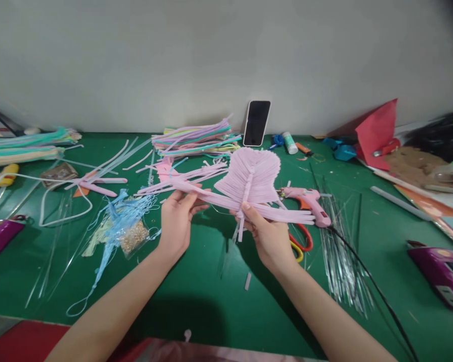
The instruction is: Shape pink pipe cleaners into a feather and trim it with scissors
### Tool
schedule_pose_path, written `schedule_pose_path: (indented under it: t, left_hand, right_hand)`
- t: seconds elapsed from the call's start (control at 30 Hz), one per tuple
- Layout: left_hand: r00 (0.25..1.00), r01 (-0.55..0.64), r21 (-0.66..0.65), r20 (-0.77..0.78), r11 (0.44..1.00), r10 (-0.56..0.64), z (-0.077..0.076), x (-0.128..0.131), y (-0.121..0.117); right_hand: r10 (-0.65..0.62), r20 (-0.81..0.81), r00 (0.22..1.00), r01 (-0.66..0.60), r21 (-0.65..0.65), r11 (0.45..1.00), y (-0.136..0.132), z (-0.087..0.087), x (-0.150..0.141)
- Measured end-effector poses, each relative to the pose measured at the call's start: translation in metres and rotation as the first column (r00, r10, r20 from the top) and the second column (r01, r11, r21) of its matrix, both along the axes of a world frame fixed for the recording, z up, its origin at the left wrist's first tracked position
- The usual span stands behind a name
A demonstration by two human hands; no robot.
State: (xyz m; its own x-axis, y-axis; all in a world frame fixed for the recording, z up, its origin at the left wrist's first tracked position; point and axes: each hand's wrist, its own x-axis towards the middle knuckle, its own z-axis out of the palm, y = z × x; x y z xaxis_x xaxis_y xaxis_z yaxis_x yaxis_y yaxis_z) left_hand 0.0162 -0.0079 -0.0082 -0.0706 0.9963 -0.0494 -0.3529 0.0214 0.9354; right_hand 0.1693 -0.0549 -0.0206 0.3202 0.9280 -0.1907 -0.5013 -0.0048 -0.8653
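A pale pink leaf-shaped piece made of pipe cleaners [262, 173] is held up over the table, its ribs slanting out from a central stem. My right hand [270, 236] pinches the base of that stem with the thumb on top. A flat band of pink pipe cleaners [219, 199] crosses the stem there, its loose ends jutting out to the right. At the band's left end, my left hand [179, 216] grips it between thumb and fingers. Behind the right hand lie scissors [305, 239] with red and yellow handles, partly hidden.
A pink glue gun [305, 198] with a black cord lies right of the leaf, near clear thin strips [337, 251]. Pipe cleaner bundles [196, 138] and an upright phone [257, 123] stand behind. Blue tassels [123, 216] and a bag of gold beads [134, 238] lie left.
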Motion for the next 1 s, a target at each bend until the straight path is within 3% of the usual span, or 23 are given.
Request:
schedule_pose_path:
  t: [0.13, 0.33, 0.53, 0.7, 0.8, 1.0]
  left_hand:
    - [1.000, -0.019, -0.021, 0.015, 1.000, 0.019, 0.001, -0.004, 0.002]
    - [0.997, 0.056, 0.019, 0.048, 0.998, -0.057, -0.006, -0.003, 0.001]
    - [0.985, 0.136, 0.139, -0.125, 0.981, -0.119, -0.010, 0.004, -0.011]
    - [0.977, 0.042, 0.048, -0.211, 0.998, -0.031, -0.002, 0.007, -0.008]
    - [0.987, 0.017, -0.012, -0.158, 1.000, -0.019, 0.002, 0.005, -0.002]
    - [0.996, 0.080, -0.138, -0.028, 0.987, -0.085, 0.001, 0.000, 0.002]
  right_hand:
    - [0.023, -0.025, 0.999, -0.023, -0.014, 1.000, 0.000, 0.000, -0.001]
    - [-0.004, -0.029, 1.000, 0.003, -0.035, 0.999, 0.000, 0.001, 0.000]
    - [-0.009, -0.041, 0.999, 0.008, -0.027, 1.000, 0.001, 0.001, 0.004]
    - [0.021, -0.020, 1.000, -0.022, -0.021, 1.000, 0.001, 0.000, 0.002]
    - [0.075, 0.025, 0.997, -0.075, -0.005, 0.997, -0.001, -0.001, -0.001]
    - [0.099, 0.072, 0.992, -0.100, 0.004, 0.995, -0.002, -0.004, -0.002]
